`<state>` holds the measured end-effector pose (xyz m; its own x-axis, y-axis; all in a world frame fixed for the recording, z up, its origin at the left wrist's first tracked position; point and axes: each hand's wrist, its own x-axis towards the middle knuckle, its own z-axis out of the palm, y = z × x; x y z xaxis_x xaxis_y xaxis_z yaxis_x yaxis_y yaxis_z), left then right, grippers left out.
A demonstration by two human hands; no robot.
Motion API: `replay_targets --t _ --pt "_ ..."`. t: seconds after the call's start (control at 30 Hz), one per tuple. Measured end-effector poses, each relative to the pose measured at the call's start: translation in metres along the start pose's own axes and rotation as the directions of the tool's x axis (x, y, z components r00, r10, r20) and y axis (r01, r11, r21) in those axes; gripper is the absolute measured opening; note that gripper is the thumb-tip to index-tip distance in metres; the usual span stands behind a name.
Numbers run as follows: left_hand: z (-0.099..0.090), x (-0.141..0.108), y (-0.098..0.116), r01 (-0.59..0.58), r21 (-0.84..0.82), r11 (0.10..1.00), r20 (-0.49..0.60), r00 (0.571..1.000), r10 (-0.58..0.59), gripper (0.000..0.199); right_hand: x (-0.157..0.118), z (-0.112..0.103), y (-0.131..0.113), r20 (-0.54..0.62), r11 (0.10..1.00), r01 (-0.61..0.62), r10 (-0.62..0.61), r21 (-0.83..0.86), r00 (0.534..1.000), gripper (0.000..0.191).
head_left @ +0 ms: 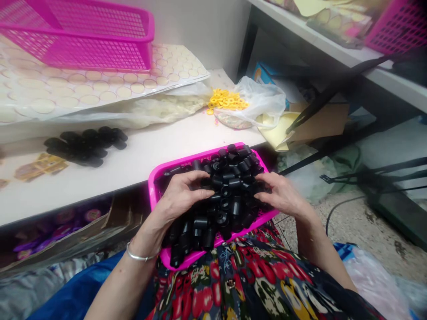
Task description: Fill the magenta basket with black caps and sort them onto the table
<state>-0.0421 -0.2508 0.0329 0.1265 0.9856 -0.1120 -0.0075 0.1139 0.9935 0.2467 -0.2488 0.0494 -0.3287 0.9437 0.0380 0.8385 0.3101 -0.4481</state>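
Note:
A pink basket (152,191) full of short black cylindrical pieces (230,182) rests on my lap against the table edge. Into the left part of the pile reaches my left hand (183,193), its thumb and fingers bent around black pieces; a silver bangle circles that wrist. My right hand (278,192) reaches in from the other side, fingertips among the pieces near the basket's right rim. Both hands' fingertips are partly hidden by the pile, and what each one grips is unclear.
On the white table (167,144) lie a group of black cylinders (86,146), yellow rings (228,100) beside a clear plastic bag (263,98), and sheets under another pink basket (96,40). A cardboard box (320,124) stands right; a shelf (320,44) juts in upper right.

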Motion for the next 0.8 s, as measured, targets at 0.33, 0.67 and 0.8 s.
replay_targets --t 0.33,0.67,0.8 --pt "0.017 0.0 0.015 0.206 -0.581 0.787 0.188 0.975 -0.117 0.04 0.01 0.011 -0.054 -0.166 0.817 0.285 -0.233 0.502 0.958 0.049" --pt "0.021 0.0 0.01 0.107 -0.609 0.786 0.074 0.994 -0.078 0.033 0.019 0.023 -0.073 -0.259 0.86 0.365 -0.284 0.357 0.923 0.049" --pt "0.023 0.0 0.008 -0.016 -0.541 0.841 -0.012 1.0 0.011 0.035 0.018 0.025 -0.072 -0.268 0.879 0.367 -0.29 0.305 0.919 0.048"
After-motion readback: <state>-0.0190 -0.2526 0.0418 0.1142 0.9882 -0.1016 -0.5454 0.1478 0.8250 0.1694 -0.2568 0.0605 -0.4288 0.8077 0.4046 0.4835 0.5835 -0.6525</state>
